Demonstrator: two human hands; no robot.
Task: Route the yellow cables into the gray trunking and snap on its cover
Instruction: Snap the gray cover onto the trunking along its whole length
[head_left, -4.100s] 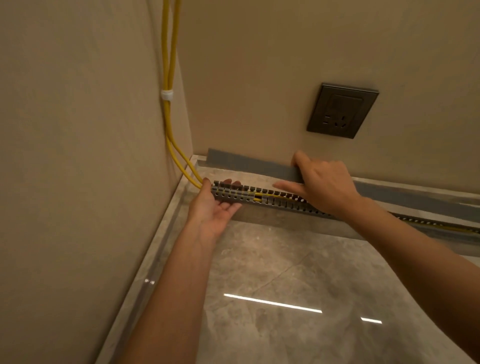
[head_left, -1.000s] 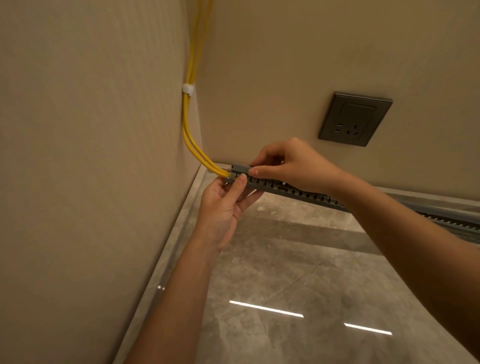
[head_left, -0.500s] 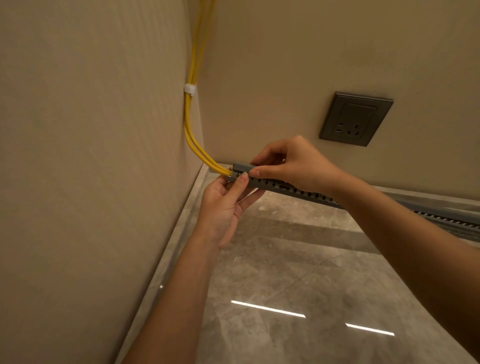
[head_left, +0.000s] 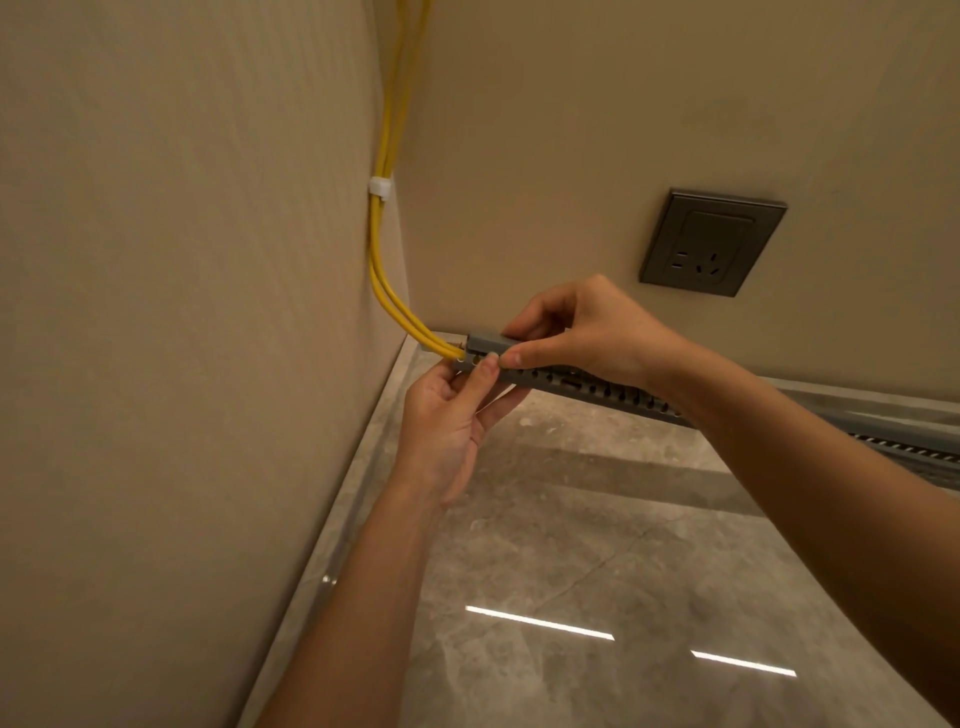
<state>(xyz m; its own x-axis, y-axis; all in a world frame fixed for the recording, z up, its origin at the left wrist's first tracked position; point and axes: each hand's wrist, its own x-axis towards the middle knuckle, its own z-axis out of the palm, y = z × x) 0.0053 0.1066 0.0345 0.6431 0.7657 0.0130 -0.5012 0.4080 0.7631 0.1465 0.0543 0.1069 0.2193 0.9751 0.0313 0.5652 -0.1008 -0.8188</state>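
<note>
Trunking (head_left: 587, 382) runs along the foot of the back wall, from the corner near the centre of your view off toward 4 o'clock, and its slotted side faces you. The cover (head_left: 485, 342) sits on top at the corner end; whether it is fully seated there is hard to tell. The yellow cables (head_left: 382, 260) drop down the corner from 12 o'clock, pass through a white clip (head_left: 379, 186), curve and enter the trunking's open end.

Your right hand (head_left: 592, 332) is closed in a pinch over the cover, thumb on the front edge and fingers over the back. Your left hand (head_left: 452, 421) comes up from 7 o'clock and grips the trunking end from below, thumb pressed on the slotted face beside your right thumb.

Judging by this, routing at this end looks done and you are on the snap-on step. Next, squeeze the cover down until it catches, then work your right hand along toward 4 o'clock, pressing as you go. Check that no cable is trapped under the cover lip. The wall socket (head_left: 711, 243) at 2 o'clock is well clear.
</note>
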